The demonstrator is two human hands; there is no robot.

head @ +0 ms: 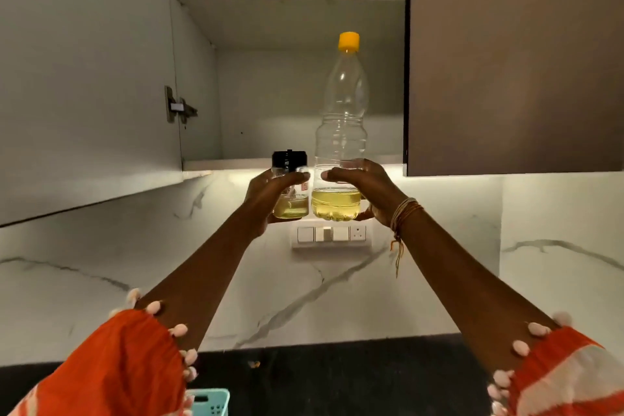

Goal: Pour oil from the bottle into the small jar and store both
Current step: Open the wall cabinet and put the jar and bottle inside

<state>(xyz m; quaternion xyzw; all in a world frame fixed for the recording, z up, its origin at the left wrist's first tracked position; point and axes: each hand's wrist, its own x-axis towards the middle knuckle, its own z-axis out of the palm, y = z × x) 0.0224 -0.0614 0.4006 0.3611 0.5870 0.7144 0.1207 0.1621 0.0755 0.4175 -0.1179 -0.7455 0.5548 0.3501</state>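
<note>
Left hand (270, 194): curled round the small jar (292, 192), thumb across its front, black lid (289, 158) on, a shallow layer of yellow oil at the bottom.
Right hand (363, 189): wrapped round the lower body of the bottle (341, 132), yellow cap (348, 41) on, oil only in the bottom part.
Position: both vessels upright, side by side and nearly touching, raised in front of the bottom shelf (293, 162) of the open cabinet; they look still in the air rather than set down, though the hands hide their bases.
Stage: pouring appears done; storing is in hand.
Risk, shelf edge: a base catching the shelf lip would tip the vessel back towards the person.
Risk, bottle: tall and mostly empty, gripped low, so it could topple if released before sitting flat.
Risk, crowding: the two may knock together going in.
Risk, slip: any oily film would loosen the hold.
Surface: dark countertop (337, 378) below, a turquoise basket (211, 400) at its near edge.
Room: white marble-look backsplash (101, 246), switch panel (331, 235), lit under-cabinet strip, cabinet door (84, 78) swung open at left.
</note>
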